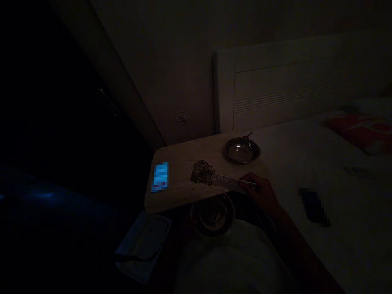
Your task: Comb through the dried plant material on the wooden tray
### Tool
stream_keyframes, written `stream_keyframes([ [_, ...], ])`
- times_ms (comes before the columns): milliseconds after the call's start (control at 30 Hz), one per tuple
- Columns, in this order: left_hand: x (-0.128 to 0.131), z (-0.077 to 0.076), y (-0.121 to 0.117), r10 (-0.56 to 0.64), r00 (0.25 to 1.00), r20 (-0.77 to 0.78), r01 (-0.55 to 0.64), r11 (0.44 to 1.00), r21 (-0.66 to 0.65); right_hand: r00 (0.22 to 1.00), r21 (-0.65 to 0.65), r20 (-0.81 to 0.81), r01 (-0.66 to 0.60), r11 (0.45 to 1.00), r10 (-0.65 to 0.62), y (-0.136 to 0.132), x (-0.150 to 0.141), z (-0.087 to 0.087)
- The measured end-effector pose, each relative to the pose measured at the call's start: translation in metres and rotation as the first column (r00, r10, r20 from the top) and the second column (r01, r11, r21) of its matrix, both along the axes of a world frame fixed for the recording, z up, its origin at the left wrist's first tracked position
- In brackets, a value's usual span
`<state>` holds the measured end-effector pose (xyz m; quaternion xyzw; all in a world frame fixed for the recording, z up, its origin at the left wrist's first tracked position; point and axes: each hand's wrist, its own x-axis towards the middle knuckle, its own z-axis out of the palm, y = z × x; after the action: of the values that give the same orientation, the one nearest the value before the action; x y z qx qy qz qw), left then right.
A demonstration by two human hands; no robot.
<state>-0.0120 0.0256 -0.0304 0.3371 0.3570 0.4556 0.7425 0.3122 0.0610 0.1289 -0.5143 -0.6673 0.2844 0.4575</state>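
The room is very dark. My right hand (263, 192) is closed on one end of a thin pale strip with slots along it (229, 180); its exact kind is unclear. The strip's far end lies beside a loose pile of small dark and light bits, like seeds (202, 172), on the wooden tabletop (177, 157). Just below the table's front edge, a round metal bowl (212, 214) sits over my lap with some pale bits inside. At its left rim my left hand (189, 225) shows only faintly and appears to grip it; most of its fingers are lost in shadow.
A shiny metal dish (242, 151) stands at the table's back right, with a small utensil handle (248, 134) behind it. A lit phone (160, 177) lies at the left. The bed (294, 163), with a dark blurred object (315, 207) on it, adjoins the table's right side.
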Motion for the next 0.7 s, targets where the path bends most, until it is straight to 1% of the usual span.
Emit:
stream_keyframes([
  [133,0.001,-0.001,0.000,-0.013,0.999,0.037,0.014,1.000,-0.027,1.000,0.001,0.005,0.029,1.000,-0.029,-0.003,0.003,-0.005],
  [267,0.004,0.000,0.001,-0.016,1.000,-0.016,0.016,1.000,-0.011,0.998,-0.016,-0.011,0.061,0.998,-0.061,-0.007,0.005,-0.008],
  [400,0.010,0.002,0.006,-0.064,0.994,-0.091,0.068,0.997,0.034,0.996,-0.038,-0.028,0.078,0.996,-0.079,-0.013,0.007,-0.009],
  [467,0.014,0.003,0.009,-0.074,0.993,-0.087,0.077,0.996,0.034,0.996,-0.054,-0.046,0.077,0.996,-0.080,-0.016,0.009,-0.008],
  [567,0.018,0.006,0.012,-0.060,0.996,-0.064,0.063,0.997,0.042,0.992,-0.063,-0.085,0.091,0.994,-0.096,-0.016,0.011,-0.006],
  [700,0.021,0.015,0.011,-0.065,0.997,-0.044,0.068,0.994,0.081,0.987,-0.020,-0.094,0.131,0.991,-0.133,-0.010,0.010,-0.005],
])
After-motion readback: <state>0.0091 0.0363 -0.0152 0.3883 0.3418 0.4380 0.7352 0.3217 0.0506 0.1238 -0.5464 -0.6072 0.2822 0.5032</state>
